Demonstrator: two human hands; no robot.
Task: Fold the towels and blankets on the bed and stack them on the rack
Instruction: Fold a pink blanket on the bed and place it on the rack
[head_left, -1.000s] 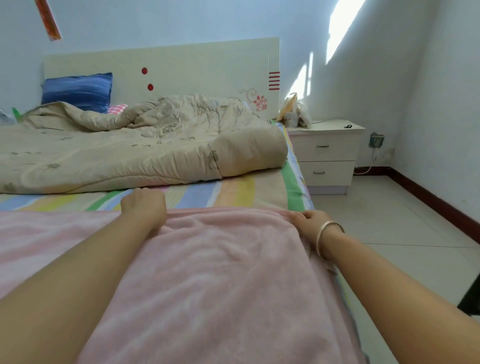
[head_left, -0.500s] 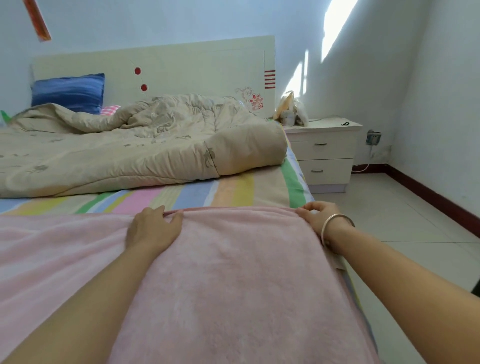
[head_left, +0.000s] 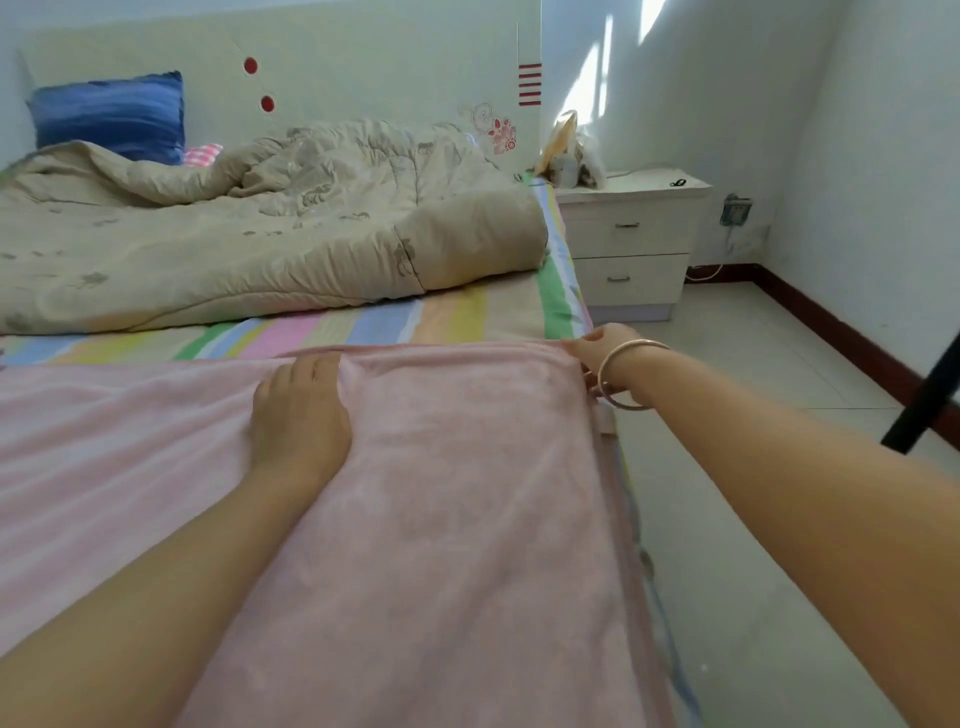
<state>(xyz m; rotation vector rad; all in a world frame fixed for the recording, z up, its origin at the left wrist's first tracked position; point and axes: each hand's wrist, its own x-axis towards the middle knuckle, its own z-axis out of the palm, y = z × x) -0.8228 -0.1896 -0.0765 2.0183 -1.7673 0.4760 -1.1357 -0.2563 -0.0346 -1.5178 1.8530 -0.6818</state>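
Observation:
A pink blanket (head_left: 457, 493) lies spread over the near part of the bed, its far edge running across the striped sheet (head_left: 363, 325). My left hand (head_left: 301, 415) rests flat on the blanket just behind that far edge, fingers together. My right hand (head_left: 597, 351), with a bangle on the wrist, pinches the blanket's far right corner at the bed's side. A beige quilt (head_left: 249, 244) lies crumpled across the head half of the bed.
A blue pillow (head_left: 111, 117) leans against the cream headboard (head_left: 363, 67). A white nightstand (head_left: 631, 239) with bags on top stands right of the bed. Tiled floor runs along the right side. A dark bar (head_left: 924, 395) crosses the right edge.
My left hand has slid back toward me and flattened on the blanket. My right hand stays at the blanket's far right corner. The view has tilted down and shifted a little.

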